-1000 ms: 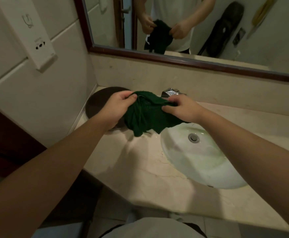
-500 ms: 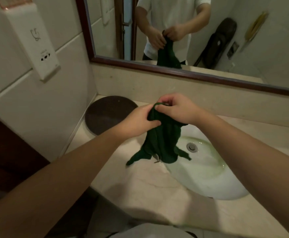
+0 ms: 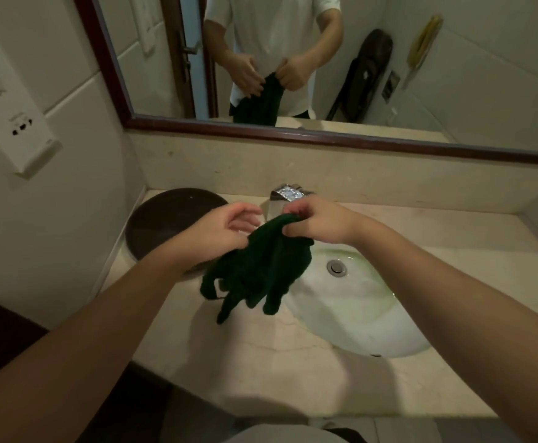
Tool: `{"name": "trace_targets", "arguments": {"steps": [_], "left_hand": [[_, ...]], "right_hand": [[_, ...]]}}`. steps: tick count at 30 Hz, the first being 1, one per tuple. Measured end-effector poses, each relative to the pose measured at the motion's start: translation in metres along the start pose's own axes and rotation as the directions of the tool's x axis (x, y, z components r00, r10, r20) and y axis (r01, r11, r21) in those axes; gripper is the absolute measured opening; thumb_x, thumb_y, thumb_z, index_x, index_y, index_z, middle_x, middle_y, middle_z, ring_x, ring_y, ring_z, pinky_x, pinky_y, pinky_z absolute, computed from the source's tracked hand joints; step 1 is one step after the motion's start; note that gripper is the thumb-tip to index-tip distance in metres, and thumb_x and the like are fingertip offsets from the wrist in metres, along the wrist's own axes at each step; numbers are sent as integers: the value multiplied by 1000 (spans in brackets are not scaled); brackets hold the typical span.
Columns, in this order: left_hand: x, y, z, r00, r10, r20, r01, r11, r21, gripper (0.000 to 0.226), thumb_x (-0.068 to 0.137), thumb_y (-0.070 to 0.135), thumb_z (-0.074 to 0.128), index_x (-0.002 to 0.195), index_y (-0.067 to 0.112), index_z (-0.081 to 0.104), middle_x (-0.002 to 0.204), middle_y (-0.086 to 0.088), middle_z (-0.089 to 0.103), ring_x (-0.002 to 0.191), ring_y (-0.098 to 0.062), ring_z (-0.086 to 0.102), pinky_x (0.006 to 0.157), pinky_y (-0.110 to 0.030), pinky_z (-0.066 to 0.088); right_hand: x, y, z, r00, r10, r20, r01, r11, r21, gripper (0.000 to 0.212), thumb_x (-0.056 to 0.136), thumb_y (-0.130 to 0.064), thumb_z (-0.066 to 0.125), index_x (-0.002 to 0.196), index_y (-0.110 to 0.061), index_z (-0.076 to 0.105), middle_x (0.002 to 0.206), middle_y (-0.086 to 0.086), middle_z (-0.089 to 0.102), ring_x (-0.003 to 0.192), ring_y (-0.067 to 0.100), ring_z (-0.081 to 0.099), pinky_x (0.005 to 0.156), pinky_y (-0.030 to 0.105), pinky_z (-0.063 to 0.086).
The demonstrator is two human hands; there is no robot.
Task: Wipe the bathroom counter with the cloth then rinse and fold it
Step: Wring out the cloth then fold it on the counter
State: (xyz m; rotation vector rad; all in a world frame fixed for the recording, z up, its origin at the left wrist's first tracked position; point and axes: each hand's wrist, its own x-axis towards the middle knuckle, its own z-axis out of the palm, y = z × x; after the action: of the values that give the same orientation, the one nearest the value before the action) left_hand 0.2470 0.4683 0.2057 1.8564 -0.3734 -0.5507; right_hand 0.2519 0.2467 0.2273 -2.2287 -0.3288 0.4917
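The cloth (image 3: 261, 266) is dark green and bunched, hanging in the air over the counter (image 3: 261, 362) at the left rim of the sink (image 3: 357, 314), its loose ends dangling just above the stone. The right hand (image 3: 318, 223) pinches its top edge, fingers curled tight around the gathered fabric. The left hand (image 3: 223, 231) sits against the cloth's left side with the fingers spread and loosely bent — touching the fabric, not gripping it.

Behind the hands stands a chrome tap (image 3: 285, 196). The sink is white with a greenish tint near the drain (image 3: 336, 267). A dark round disc (image 3: 165, 219) lies on the counter's back-left corner. On the left wall hangs a white dispenser (image 3: 15, 123) with a small grey pictogram and a line of print too small to read. The mirror (image 3: 453, 75), framed in dark red wood, reflects both hands and the cloth.
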Motion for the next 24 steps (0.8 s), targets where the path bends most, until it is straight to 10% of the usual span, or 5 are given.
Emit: {"name": "trace_targets", "arguments": {"steps": [5,10,16,24], "left_hand": [[11,37,22,990,137,43,-143,967,210,57,80,17,76,131,24,52,114,9,63,103,-6,63,83,-22,53],[11,41,12,989,93,-114,-63,968,241,16,91,19,62,101,13,73,87,-7,72,78,-18,67,70,-28,51],[15,54,2,953,131,-274,-125,991,41,28,89,21,63,90,-7,68,73,-19,66,65,-25,64,61,-32,49],[7,82,-32,837,300,-457,-326,945,24,9,91,17,64,87,17,72,80,1,72,75,-8,69,65,-23,55]], "right_hand": [[5,-13,0,994,-97,38,88,976,197,8,83,-13,65,85,-14,72,79,10,64,72,20,60,68,33,48],[-4,14,3,996,-53,-69,83,799,595,14,82,-26,63,91,-15,61,83,3,59,72,16,52,60,23,42],[8,22,63,989,-61,-138,102,944,314,52,71,-31,76,118,-17,57,109,-4,65,94,11,64,87,31,52],[21,30,77,971,121,-204,-104,990,93,17,96,-21,56,101,-11,68,95,7,72,81,18,67,78,31,56]]}}
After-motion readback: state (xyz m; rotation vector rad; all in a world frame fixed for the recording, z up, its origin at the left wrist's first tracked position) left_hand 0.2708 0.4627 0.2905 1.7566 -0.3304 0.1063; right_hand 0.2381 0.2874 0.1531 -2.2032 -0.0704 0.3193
